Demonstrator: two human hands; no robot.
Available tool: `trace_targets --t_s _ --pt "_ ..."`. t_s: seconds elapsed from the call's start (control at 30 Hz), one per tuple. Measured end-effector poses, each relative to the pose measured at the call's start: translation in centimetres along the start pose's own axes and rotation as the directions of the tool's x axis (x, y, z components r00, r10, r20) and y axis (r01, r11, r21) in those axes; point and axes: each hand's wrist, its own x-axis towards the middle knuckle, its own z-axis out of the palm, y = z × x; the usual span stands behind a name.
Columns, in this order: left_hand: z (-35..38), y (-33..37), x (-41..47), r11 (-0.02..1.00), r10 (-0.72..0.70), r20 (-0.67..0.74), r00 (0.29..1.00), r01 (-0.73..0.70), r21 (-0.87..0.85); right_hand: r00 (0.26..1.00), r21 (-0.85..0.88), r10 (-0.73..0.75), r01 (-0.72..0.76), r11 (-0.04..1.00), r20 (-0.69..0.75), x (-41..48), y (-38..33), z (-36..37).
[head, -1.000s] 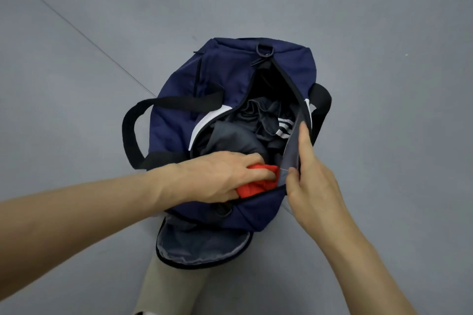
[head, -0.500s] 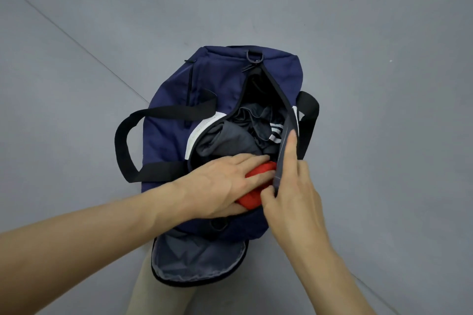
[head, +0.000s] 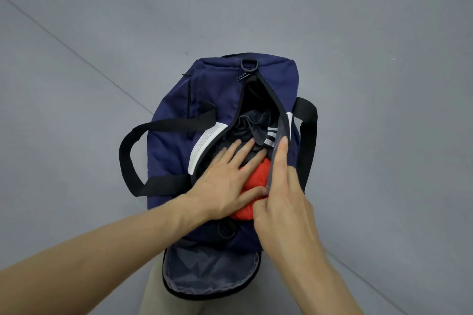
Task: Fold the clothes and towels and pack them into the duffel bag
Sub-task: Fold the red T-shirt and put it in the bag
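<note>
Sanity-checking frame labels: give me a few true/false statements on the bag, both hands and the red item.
1. The bag is unzipped on top. True.
2. The left hand lies flat on the clothes inside. True.
3. The red item lies on the floor. False: it is in the bag, partly under the left hand.
4. The right hand is clear of the bag. False: it pinches the opening's right edge.
</note>
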Motion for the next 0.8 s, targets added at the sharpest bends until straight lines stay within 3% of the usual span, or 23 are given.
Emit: trace_targets --t_s 0.07,0.13,0.17,0.23,0.33,0.5,0.67,0.8 --pt "-1.6 -0.7 -0.4 0.998 0.055 -0.240 0.969 -0.061 -0.018 0.998 -0.064 -0.012 0.008 0.998 -0.059 0.2 0.1 0.1" --pt "-2.9 -2.1 -0.7 0.991 0.065 -0.492 0.868 0.002 0.134 0.994 -0.125 -0.018 0.004 0.992 -0.105 0.1 0.2 0.0" --pt "-3.6 -3.0 -0.7 0.977 -0.018 -0.521 0.854 0.126 0.173 0.993 -0.137 -0.021 0.005 0.991 -0.120 0.1 0.2 -0.1" --pt "-4.7 -4.5 -0.7 0.924 -0.251 -0.434 0.865 0.348 0.160 0.991 -0.152 -0.025 0.005 0.988 -0.128 0.4 0.2 -0.5" --pt "-6.3 -5.4 -0.3 0.899 -0.399 -0.408 0.821 0.439 0.003 0.989 -0.158 -0.028 0.005 0.987 -0.145 2.0 0.2 -1.5" --pt "-12.1 -3.4 0.4 0.868 -0.495 -0.588 0.640 0.337 -0.364 0.988 -0.223 -0.060 0.026 0.975 -0.145 4.2 -0.1 -4.3" --pt "-19.0 -0.9 2.2 0.911 -0.404 -0.665 0.628 0.214 -0.351 0.968 -0.195 -0.063 0.015 0.981 -0.244 4.4 -0.6 -10.5" --pt "-20.9 0.8 3.1 0.930 -0.340 -0.700 0.628 0.116 -0.348 0.976 -0.181 -0.061 0.023 0.983 -0.207 2.5 -1.4 -12.3"
